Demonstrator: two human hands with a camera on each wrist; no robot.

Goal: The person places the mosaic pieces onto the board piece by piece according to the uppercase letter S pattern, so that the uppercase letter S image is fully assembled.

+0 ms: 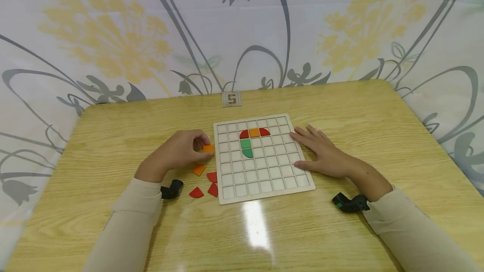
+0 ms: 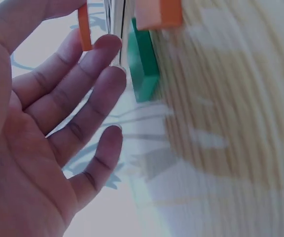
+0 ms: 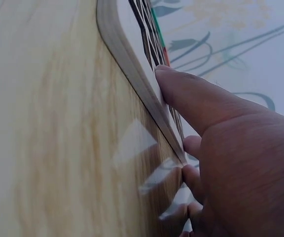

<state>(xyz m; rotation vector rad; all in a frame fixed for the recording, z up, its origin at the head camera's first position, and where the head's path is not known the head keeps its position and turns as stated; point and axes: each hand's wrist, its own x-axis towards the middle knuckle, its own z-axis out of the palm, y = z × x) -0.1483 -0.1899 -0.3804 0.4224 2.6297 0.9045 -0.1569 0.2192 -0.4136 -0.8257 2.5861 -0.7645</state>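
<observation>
Yellow and gray flowers are spreading across the pale backdrop (image 1: 242, 32), and a wood-grained table (image 1: 113, 137) is standing in front of it, catching a bright glare toward its near side. At the table's far edge a small card (image 1: 231, 99) is resting, showing a colored figure shaped like the letter S on a printed grid. Closer in, a pale gridded board (image 1: 266, 187) is sitting slightly askew, carrying a row of red and orange pieces (image 1: 254, 132), with two green pieces (image 1: 245, 143) running down from the row's left end. Beside the board's left edge, a loose orange piece (image 1: 199, 169) and three loose red pieces (image 1: 196, 192) are lying on the wood. Black wrist devices (image 1: 173, 190) are jutting out by the beige sleeves (image 1: 140, 217). One loose green piece (image 2: 144, 64) is resting just beyond the left hand (image 1: 181, 152), which is mostly hiding it from above. That hand is pinching an orange square (image 1: 208, 149) between thumb and fingertip, just beside the board's left edge, its remaining fingers curving loosely. Opposite, the right hand (image 1: 325, 150) is spreading its fingers, with its thumb touching the board's right edge.
</observation>
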